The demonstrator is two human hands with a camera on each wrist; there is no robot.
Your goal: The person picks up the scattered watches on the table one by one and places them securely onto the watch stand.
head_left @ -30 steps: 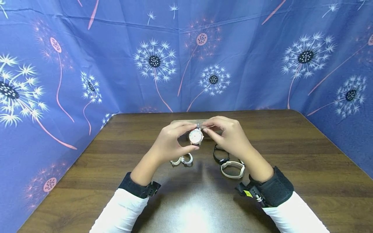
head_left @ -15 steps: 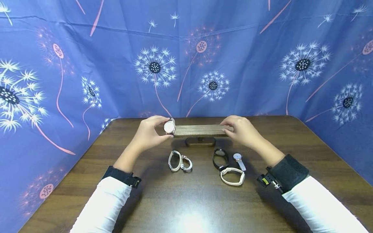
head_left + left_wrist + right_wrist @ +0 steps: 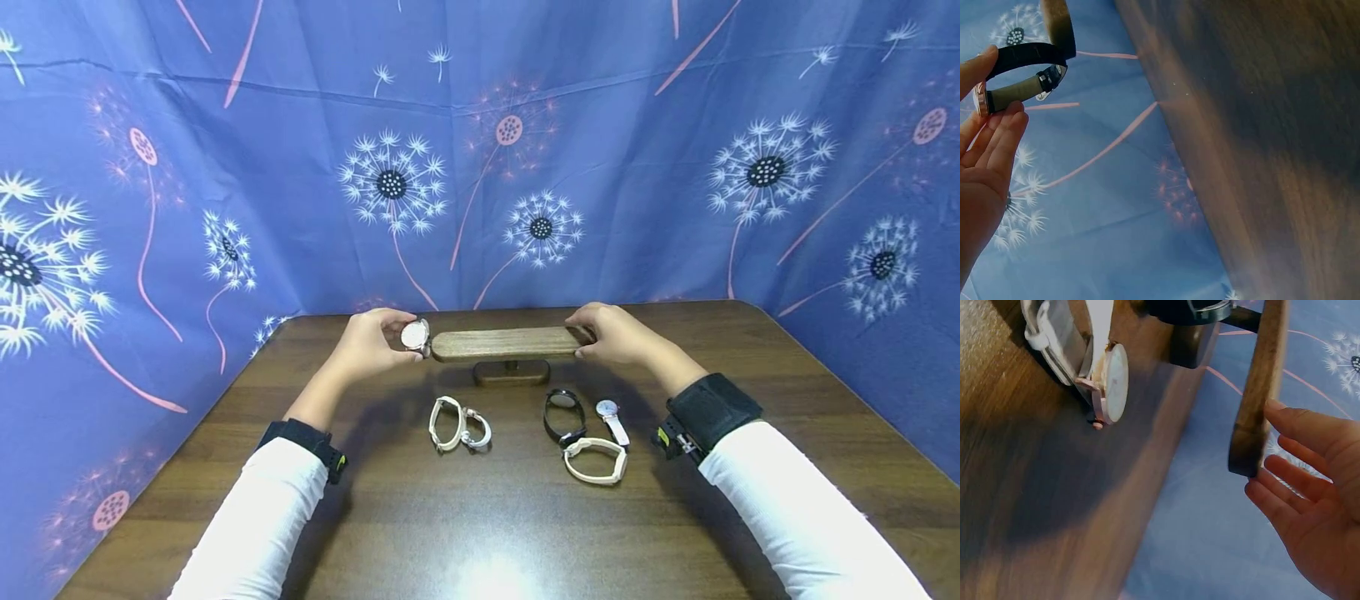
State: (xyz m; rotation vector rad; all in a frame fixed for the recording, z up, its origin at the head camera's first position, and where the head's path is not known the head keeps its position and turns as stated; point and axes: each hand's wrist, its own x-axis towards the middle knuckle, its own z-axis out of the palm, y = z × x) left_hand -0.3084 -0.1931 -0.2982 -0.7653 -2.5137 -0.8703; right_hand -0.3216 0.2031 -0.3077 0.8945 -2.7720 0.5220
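Now your left hand (image 3: 372, 343) pinches a round watch (image 3: 414, 335) by its case, thumb on one side and fingers on the other, right at the left end of the wooden stand bar (image 3: 504, 343). From the left wrist view the fingers (image 3: 999, 134) are only lightly bent, and the watch's strap (image 3: 1022, 90) forms a loop whose far side sits against the tip of the bar; whether the loop is actually around the bar I cannot tell.

Your right hand (image 3: 609, 333) is at the bar's opposite end. In the right wrist view its fingers (image 3: 1291, 481) lie nearly straight and spread, the fingertips touching the end of the bar rather than wrapping it, with the palm open behind.

The bar sits on a short post with an oval base (image 3: 512, 372) on the brown table (image 3: 787, 433).

Nearer to you, on the table, lie four more watches: a white one (image 3: 457, 423) below your left hand, a black one (image 3: 562, 412), a small pale-faced one (image 3: 611, 417) just beside it, and a cream band (image 3: 596, 460) in front of both. None of them is touched.
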